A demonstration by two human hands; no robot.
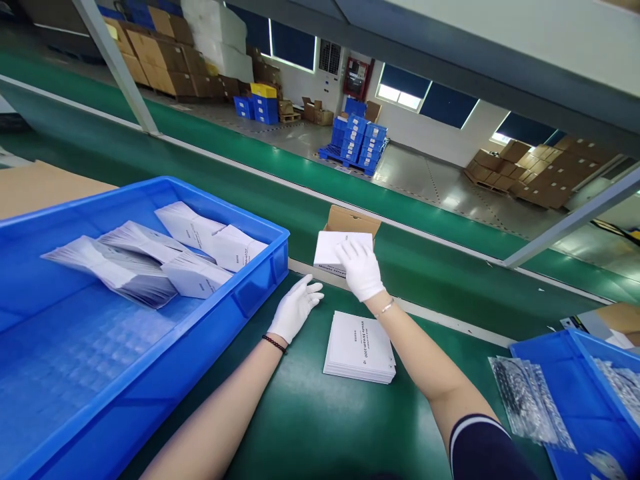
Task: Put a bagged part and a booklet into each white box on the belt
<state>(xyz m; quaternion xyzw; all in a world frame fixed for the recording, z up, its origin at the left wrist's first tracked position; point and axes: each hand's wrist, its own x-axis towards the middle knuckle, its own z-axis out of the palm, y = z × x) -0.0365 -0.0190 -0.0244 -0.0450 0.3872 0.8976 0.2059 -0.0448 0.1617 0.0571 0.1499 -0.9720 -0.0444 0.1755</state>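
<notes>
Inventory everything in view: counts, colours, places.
Bench: one, green, foreground
Large tub: one, blue, left
Paper bundles: several, white, in tub
Paper stack: one, white, on bench
Open box: one, white and brown, beyond stack
Bin: one, blue, right
Bags: several, clear, at bin
Cartons: many, brown, background
Crates: many, mostly blue, background
Blinds: several, dark blue, background
Left hand: one, white glove, beside tub
Right hand: one, white glove, on box

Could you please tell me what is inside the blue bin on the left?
Stacks of white printed papers lie inside the blue bin; whatever is beneath them is covered.
</notes>
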